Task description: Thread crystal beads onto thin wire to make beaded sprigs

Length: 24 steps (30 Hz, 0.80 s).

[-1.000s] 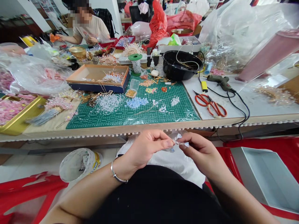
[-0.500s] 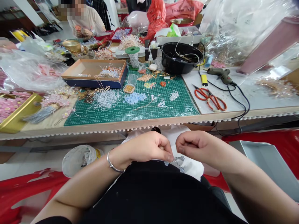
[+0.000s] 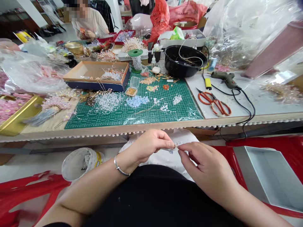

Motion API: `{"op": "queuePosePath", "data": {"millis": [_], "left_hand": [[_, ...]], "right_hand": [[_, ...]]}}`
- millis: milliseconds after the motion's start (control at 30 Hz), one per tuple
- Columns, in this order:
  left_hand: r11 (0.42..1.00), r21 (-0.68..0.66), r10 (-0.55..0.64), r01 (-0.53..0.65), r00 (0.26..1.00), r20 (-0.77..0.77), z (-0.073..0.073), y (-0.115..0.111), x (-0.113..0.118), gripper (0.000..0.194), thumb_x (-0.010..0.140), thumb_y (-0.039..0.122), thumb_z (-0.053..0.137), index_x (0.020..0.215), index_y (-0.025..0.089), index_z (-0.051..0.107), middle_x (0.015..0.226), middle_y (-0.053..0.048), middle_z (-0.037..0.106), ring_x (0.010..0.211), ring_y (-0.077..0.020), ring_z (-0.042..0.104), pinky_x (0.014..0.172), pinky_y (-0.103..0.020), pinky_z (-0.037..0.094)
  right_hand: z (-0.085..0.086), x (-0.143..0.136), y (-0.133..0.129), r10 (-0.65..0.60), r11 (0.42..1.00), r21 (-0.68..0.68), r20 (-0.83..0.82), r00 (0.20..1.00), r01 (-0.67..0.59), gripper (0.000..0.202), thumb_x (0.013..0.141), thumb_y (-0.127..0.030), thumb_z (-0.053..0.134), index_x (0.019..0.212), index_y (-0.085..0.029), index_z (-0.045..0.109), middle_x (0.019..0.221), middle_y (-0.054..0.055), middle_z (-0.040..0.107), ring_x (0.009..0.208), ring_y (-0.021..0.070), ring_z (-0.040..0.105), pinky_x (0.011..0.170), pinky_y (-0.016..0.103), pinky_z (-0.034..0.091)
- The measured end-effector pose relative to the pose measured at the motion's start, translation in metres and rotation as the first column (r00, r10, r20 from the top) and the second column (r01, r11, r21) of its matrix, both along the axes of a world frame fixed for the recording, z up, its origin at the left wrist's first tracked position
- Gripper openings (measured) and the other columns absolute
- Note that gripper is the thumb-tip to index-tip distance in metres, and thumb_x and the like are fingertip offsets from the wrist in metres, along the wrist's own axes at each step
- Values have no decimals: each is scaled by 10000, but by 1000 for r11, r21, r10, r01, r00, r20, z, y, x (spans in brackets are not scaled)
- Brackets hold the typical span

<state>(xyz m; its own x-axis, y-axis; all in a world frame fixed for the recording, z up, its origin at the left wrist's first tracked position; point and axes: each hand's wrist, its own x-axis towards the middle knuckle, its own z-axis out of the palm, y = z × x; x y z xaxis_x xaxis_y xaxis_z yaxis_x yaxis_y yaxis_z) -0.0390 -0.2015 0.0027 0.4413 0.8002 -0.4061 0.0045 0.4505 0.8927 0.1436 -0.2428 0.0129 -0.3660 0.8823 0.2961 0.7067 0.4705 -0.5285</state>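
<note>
Above my lap, my left hand point(image 3: 155, 143) pinches a small beaded flower sprig point(image 3: 171, 151) with pale blue petals and clear beads between thumb and forefinger. My right hand point(image 3: 204, 162) meets it from the other side, thumb and forefinger closed at the sprig's beaded tip. Just what the right fingertips grip is too small to see clearly. On the green cutting mat point(image 3: 113, 121) beyond lie a heap of light blue petals point(image 3: 137, 101), a pile of clear beads point(image 3: 107, 102), a thin wire sprig point(image 3: 148, 109) and a small box of gold beads point(image 3: 131, 91).
Orange-handled scissors point(image 3: 219, 107) and a corded glue gun point(image 3: 224, 78) lie at right. Behind the mat stand a black basin point(image 3: 184, 71), a green spool point(image 3: 136, 53) and an open box point(image 3: 94, 83). A white bucket point(image 3: 79, 165) stands below the table. Another person sits across.
My right hand has come in to the sprig and now meets the left fingertips. Both hands were apart before, with the sprig hanging from the left. The sprig is raised slightly.
</note>
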Motion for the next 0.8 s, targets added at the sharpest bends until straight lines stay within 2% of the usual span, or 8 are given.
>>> {"op": "queuePosePath", "data": {"millis": [133,233,333,433,567,667,733,800], "left_hand": [[991,-123,66,-47,985,156,-8,0,0,142,723,226,676,664,116,607,469,59,402,422,-33,190,437,-232,86],[985,-169,87,-45,965,249,-12,-2,-1,144,751,223,664,691,118,586,453,87,308,411,-27,150,431,-236,61],[982,-184,103,-49,948,300,-14,-3,0,149,763,223,663,706,117,576,463,92,292,405,-21,140,425,-234,50],[986,-151,116,-73,948,297,-11,-4,2,162,763,236,672,705,111,586,466,88,299,411,-21,150,429,-234,56],[990,-73,139,-125,960,243,-7,-5,4,168,749,253,687,711,103,623,514,55,401,442,-26,216,446,-235,90],[992,-38,126,-121,973,191,-4,-6,4,164,752,270,673,739,109,648,553,39,447,464,-36,234,460,-241,108],[994,-14,105,-104,981,164,-3,-7,3,155,756,272,657,750,117,655,551,41,439,472,-43,237,468,-243,119],[996,11,88,-91,985,151,-1,-7,2,141,757,266,647,746,126,655,549,44,434,478,-47,238,474,-244,127]], "right_hand": [[-13,-1,2,90,976,194,43,995,-97,153,849,-114,516,905,-102,658,643,48,612,576,161,554,554,285,432],[-17,2,6,119,949,280,108,987,-145,219,852,-74,491,989,-53,662,610,50,576,547,164,519,525,288,415],[-16,4,8,143,920,342,166,976,-193,255,860,-66,467,1022,-25,661,568,34,529,517,165,474,498,291,387],[-13,5,10,132,918,348,181,975,-189,261,857,-66,471,1019,-38,674,550,16,497,502,159,446,493,290,366],[-9,8,10,115,921,352,163,980,-166,273,849,-50,477,1025,-62,686,549,4,477,502,151,426,501,283,355],[-9,12,11,135,923,338,162,977,-184,291,851,-49,470,1053,-76,677,548,2,474,505,153,423,505,286,353],[-11,14,11,149,942,290,94,984,-171,299,846,-46,469,1059,-104,671,557,1,492,514,149,441,507,276,363],[-11,15,10,134,978,169,-47,990,-124,293,846,-50,472,1045,-148,663,634,16,578,580,143,517,555,262,406]]}}
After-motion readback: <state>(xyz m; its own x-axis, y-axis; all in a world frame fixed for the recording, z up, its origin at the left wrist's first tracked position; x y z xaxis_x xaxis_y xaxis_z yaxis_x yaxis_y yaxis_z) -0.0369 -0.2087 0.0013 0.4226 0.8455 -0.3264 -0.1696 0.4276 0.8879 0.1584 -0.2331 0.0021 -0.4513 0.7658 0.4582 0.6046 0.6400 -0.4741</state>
